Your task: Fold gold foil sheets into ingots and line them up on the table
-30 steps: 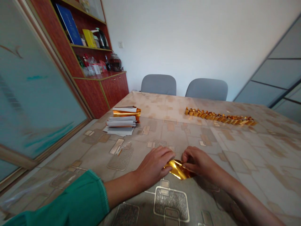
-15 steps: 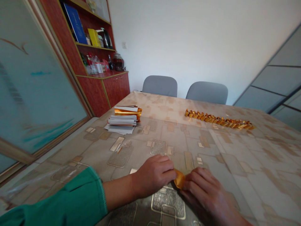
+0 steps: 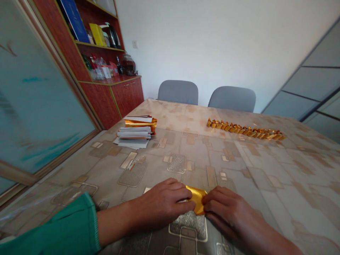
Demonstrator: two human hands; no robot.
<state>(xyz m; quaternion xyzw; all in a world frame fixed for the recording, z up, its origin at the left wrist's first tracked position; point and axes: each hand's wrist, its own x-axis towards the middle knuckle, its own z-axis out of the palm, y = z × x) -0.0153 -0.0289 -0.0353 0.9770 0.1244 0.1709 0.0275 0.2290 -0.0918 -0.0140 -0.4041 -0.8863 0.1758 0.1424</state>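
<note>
A small piece of gold foil paper (image 3: 197, 199) lies between my two hands, close above the patterned tablecloth near the front of the table. My left hand (image 3: 170, 202) pinches its left end between thumb and fingers. At the right end, my right hand (image 3: 225, 207) has its fingers closed on the paper. Part of the piece is hidden under my fingertips. Farther off on the left lies a stack of paper sheets (image 3: 134, 136), white on one side and gold on the other. A row of folded gold paper pieces (image 3: 245, 130) stands at the far right.
The table (image 3: 191, 140) has a patterned plastic cover. Two grey chairs (image 3: 177, 92) stand behind it, against the white wall. A red-brown cabinet (image 3: 127, 95) with bottles, a kettle and boxes is at the back left, beside a sliding glass door (image 3: 45, 106).
More of the gold paper's face shows now between my hands, and they are slightly farther apart. My left forearm has shifted left. The whole view has tilted a little.
</note>
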